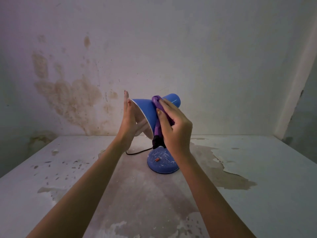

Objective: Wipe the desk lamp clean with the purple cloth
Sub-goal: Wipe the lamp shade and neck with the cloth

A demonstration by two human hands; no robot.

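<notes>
The desk lamp (pixel 144 109) stands at the centre of the frame on its round blue base (pixel 163 164). Its blue cone shade is tipped so the white-lined opening faces left and the narrow end points to the upper right. The purple cloth (pixel 157 102) is bunched into a band across the shade's outer wall, where the cone narrows, and its tail hangs down toward the neck. The right grip (pixel 175 127) is clenched around that cloth, with its fingers curled over it and pressing it onto the shade. The left grip (pixel 127 117) is released and flat, its fingers straight up and its palm laid against the rim of the opening, bracing the shade from the other side. The lamp looks light and top-heavy, its shade hard and glossy, so it is probably slippery under the soft, pliant cloth. The rim is likely the best place to steady it, since the neck joint may swivel under pressure. The base is smeared with white marks around a small red switch (pixel 157 159) and looks as yet unwiped. A black cord (pixel 137 152) runs left from behind the base across the desk (pixel 257 169), whose pale paint is peeling in patches. Behind it the wall (pixel 154 40) carries a brown stain (pixel 72 95) at the left of the frame.
</notes>
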